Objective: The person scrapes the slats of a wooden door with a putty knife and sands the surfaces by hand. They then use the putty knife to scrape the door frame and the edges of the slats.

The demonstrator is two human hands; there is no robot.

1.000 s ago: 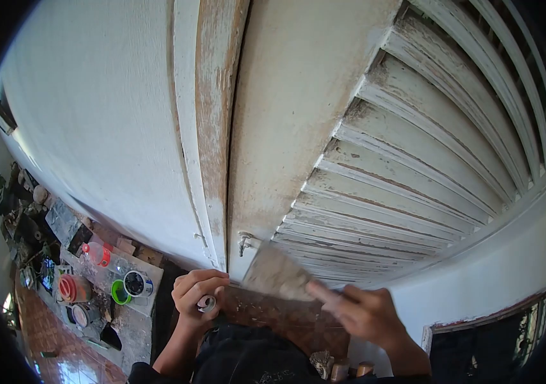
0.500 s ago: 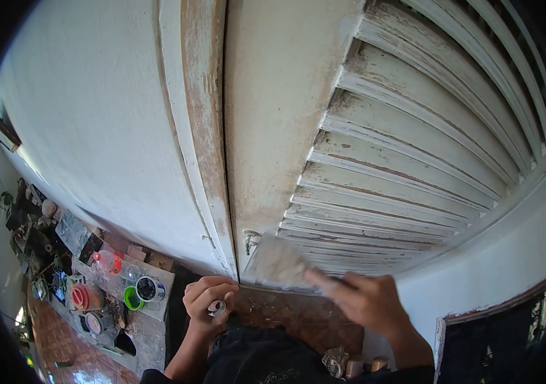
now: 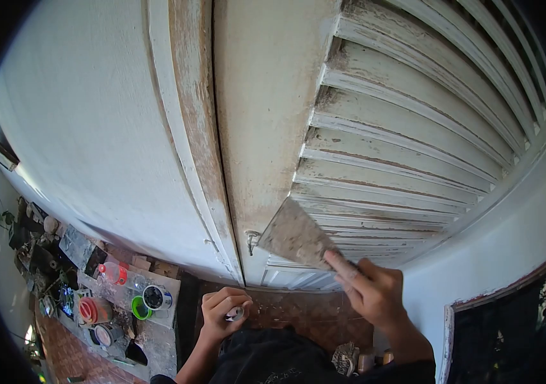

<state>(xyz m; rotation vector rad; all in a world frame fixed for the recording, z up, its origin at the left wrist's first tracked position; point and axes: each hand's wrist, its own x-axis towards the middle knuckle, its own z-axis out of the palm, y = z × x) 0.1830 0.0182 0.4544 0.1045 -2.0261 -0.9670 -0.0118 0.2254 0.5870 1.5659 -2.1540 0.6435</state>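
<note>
My right hand (image 3: 375, 291) grips a putty knife (image 3: 297, 235), its index finger stretched along the handle end of the wide, stained blade. That blade points up and left, overlapping the lower slats of a worn louvered door (image 3: 266, 115) in this view, with its left corner close to the door handle (image 3: 252, 242). Lower down, my left hand (image 3: 225, 312) is closed round a small object with a pale round end (image 3: 234, 314); I cannot tell what it is.
On the left, a cluttered work table (image 3: 158, 333) bears a red-labelled plastic bottle (image 3: 114, 273), a green cup (image 3: 140, 307), a white tub (image 3: 157, 297) and a red-rimmed container (image 3: 94, 311). A white wall (image 3: 87, 128) stands beside the door frame. Tiled floor (image 3: 292, 313) lies below.
The putty knife, blurred before, now shows sharply, its blade turned more upward. Both hands appear slightly lower and further right as the view has shifted.
</note>
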